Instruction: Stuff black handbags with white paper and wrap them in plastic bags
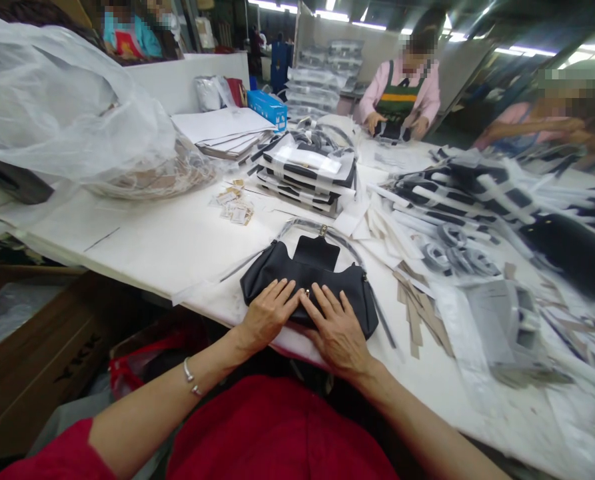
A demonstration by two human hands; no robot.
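A black handbag (pixel 262 270) lies on the white table in front of me, its flap (pixel 316 253) turned back to the far side. A metal clasp sits at the flap's tip, and the strap, wrapped in clear plastic, arches behind it. My left hand (pixel 270 310) rests flat on the bag's front, fingers stretched out. Beside it my right hand (pixel 340 330) also presses flat there, fingers spread. Between the fingertips shows a small metal fitting (pixel 307 293). The bag's lower front is partly hidden under my hands.
Stacked wrapped black bags (pixel 307 173) stand behind. Small tags (pixel 237 207) lie left of them. Brown strips (pixel 420 310), coiled straps (pixel 457 250) and more black bags cover the right. A large plastic bag (pixel 102 113) fills the left. Co-workers sit across the table; a cardboard box (pixel 42 360) stands below.
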